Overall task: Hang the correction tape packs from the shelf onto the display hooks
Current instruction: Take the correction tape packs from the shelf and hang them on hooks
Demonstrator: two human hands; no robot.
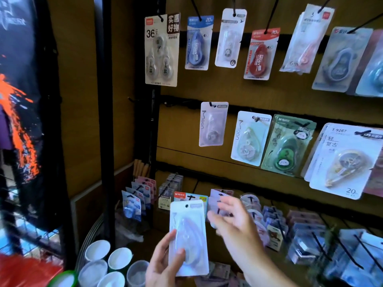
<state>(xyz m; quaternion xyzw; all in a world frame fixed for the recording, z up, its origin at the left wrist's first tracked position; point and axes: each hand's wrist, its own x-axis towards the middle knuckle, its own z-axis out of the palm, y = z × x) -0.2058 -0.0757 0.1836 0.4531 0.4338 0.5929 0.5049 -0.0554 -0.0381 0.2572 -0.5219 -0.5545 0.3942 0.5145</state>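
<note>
The left hand (163, 264) is gripping a white pack (188, 237) by its lower left edge, thumb lying across the front and fingers curled behind, so the pack is standing upright above the palm with its hang hole at the top. Left of and below this hand, white cups (107, 264) are sitting in a cluster. Just right of the pack, the right hand (234, 222) is hovering with its fingers spread wide and loosely bent, holding nothing; it is blurred, and its fingertips are lying close beside the pack's upper right edge, though contact cannot be told. Behind that hand, low hooks are carrying rows of packs. High above both hands, a pale Moon pack (212, 124) is hanging alone on a hook, and further up a triple pack (161, 50), a blue pack (199, 42) and a red pack (261, 54) are hanging from the top row.
</note>
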